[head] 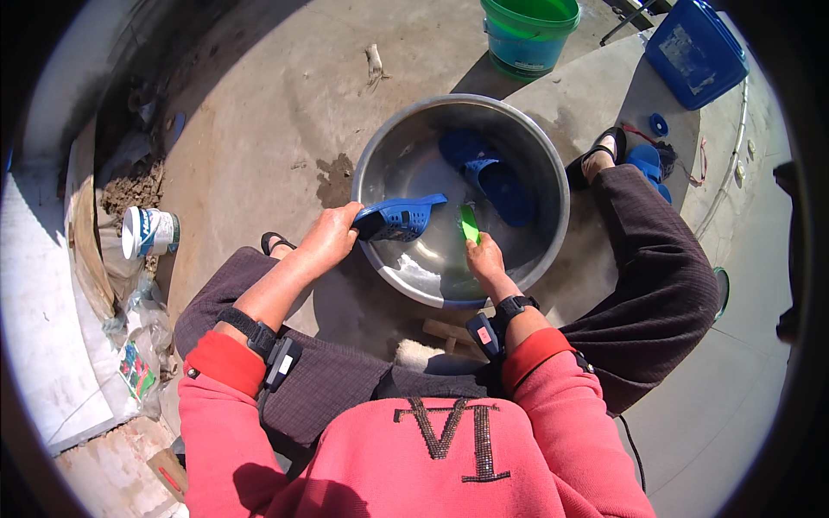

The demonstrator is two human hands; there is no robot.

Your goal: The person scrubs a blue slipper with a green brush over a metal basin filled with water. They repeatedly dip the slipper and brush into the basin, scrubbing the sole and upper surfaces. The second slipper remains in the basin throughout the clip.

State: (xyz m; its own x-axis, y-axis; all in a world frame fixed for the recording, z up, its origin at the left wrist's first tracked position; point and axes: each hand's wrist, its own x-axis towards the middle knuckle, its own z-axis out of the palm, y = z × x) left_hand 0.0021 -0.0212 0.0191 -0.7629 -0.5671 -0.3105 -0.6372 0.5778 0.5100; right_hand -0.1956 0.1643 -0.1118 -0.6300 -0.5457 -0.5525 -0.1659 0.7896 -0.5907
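Observation:
A large round metal basin [556, 194] stands on the concrete in front of me, with some water in it. My left hand [329, 234] grips one end of a blue plastic slipper [396, 219], held tilted over the basin's left rim. Inside the basin my right hand [484, 254] holds a bright green tool [469, 223], perhaps a brush; its underside is hidden. A second blue slipper [502, 184] lies in the basin at the upper right, partly in shadow, beyond the green tool.
A green-rimmed bucket [528, 45] stands beyond the basin, a blue plastic container [696, 55] at the upper right. Blue slippers [644, 162] lie beside my right foot. A white tub [150, 233] lies at left near plastic bags [139, 362]. My bent legs flank the basin.

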